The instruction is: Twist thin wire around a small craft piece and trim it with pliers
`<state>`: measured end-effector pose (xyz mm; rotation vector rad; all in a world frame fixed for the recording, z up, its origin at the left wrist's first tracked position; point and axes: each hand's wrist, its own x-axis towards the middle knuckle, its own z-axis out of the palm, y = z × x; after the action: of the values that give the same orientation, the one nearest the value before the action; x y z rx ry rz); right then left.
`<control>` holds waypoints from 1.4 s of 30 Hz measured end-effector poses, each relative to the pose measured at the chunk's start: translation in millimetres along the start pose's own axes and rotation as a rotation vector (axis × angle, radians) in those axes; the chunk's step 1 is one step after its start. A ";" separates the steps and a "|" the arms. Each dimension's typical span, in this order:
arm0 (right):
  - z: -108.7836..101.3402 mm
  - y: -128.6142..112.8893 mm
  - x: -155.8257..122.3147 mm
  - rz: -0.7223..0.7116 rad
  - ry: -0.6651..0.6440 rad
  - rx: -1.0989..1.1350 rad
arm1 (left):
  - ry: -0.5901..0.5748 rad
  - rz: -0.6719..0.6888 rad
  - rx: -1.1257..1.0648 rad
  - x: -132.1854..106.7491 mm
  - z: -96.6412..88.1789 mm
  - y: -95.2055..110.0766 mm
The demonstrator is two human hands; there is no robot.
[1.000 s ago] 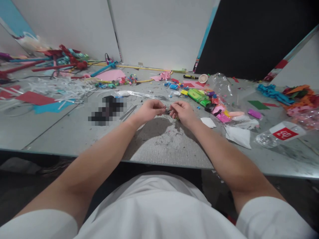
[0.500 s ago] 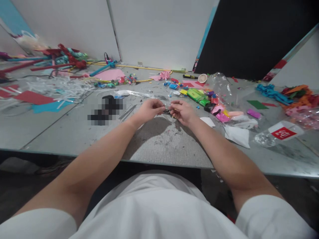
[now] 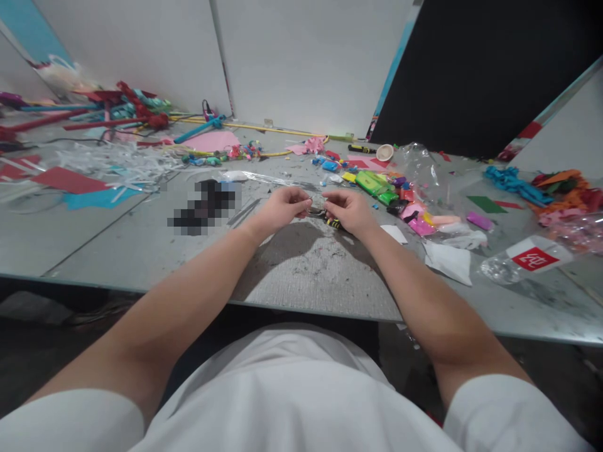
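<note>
The handwork looks underway, nothing visibly finished: left hand (image 3: 285,208) and right hand (image 3: 352,212) have fingertips drawn in, whether pinching anything I cannot tell, a yellow-and-black-handled metal tool (image 3: 334,223) just beneath the right fingers.

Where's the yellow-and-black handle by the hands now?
Near the centre of the head view, the handle shows at the near edge of the right hand, right of the left hand.

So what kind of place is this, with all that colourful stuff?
It looks like a craft workspace, maybe. A grey table is scattered with red paper, shredded white strips and a bright green packet.
</note>
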<state>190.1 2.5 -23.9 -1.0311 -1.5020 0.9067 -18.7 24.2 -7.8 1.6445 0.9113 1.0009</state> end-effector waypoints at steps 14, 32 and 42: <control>6.8 7.4 0.2 0.018 0.060 -0.049 | 0.031 0.098 0.122 2.3 -1.2 -5.5; 12.2 13.5 2.8 0.027 0.120 -0.147 | 0.048 0.173 0.232 -5.4 2.2 -1.6; 14.1 13.1 0.9 0.011 0.133 -0.177 | -0.025 0.000 0.017 -10.8 11.1 2.3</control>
<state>178.0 7.5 -38.0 -1.2053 -1.4847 0.7074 -12.4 10.0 -9.9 1.6677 0.9058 0.9731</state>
